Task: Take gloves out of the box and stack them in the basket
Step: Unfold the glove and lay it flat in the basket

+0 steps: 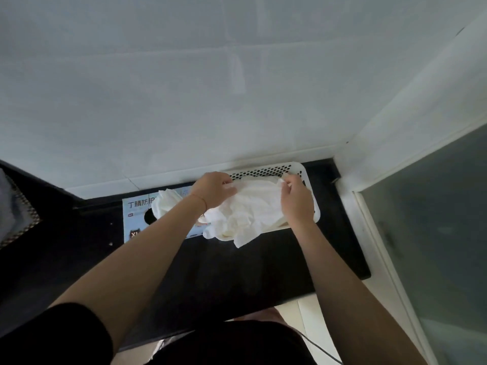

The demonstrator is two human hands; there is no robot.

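- Spreading a white glove (253, 204) over the white perforated basket (311, 180), left hand (214, 189) and right hand (296, 201) each pinching its far edge.
- Draping fingers over the near rim; more gloves bulging from the blue glove box (134, 219) alongside.
- Next, probably: laying flat, releasing both pinches.

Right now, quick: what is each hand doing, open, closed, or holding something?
Left hand: pinching the far edge of the white glove over the basket.
Right hand: pinching the same glove at its right end.
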